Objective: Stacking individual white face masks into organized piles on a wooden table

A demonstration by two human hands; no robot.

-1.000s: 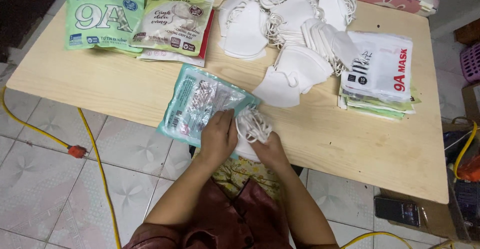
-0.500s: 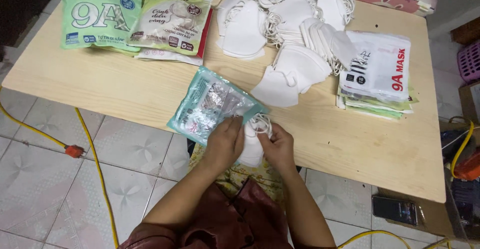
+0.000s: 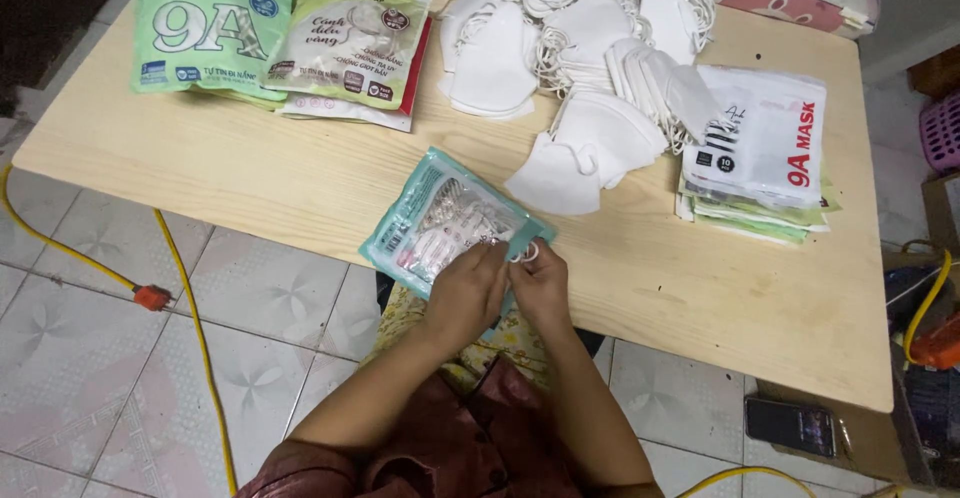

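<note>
Step in hand: packing, by the look of it. Both hands meet at the open near end of the teal pouch (image 3: 445,223), centre of frame, at the table's near edge.
Left hand (image 3: 468,293): lies over the pouch mouth, fingers curled together and pinching it; exact grip hidden under the knuckles.
Right hand (image 3: 541,280): just beside the left, touching it; fingertips closed on a white ear loop (image 3: 525,253) that peeks out above them.
Pouch: flat on the table (image 3: 250,188), tilted, far end toward upper left. White masks with loops show through its clear window. Whether the masks are fully inside cannot be told; the mouth is covered by the hands.
Loose masks (image 3: 570,48): white heap, upper centre, well apart from the hands; a few folded ones (image 3: 555,173) lie near the pouch's right side.
Filled packs: two green ones (image 3: 215,23), upper left; a white-faced stack (image 3: 765,148), right of centre.
Off table: yellow cable (image 3: 190,298) on the tiled floor, left; dark phone (image 3: 790,423), lower right.
Next move, as judged: calls for tucking the stray loop fully in and keeping the mouth edges level, the left hand steadying the pouch so it doesn't slide off the edge.
</note>
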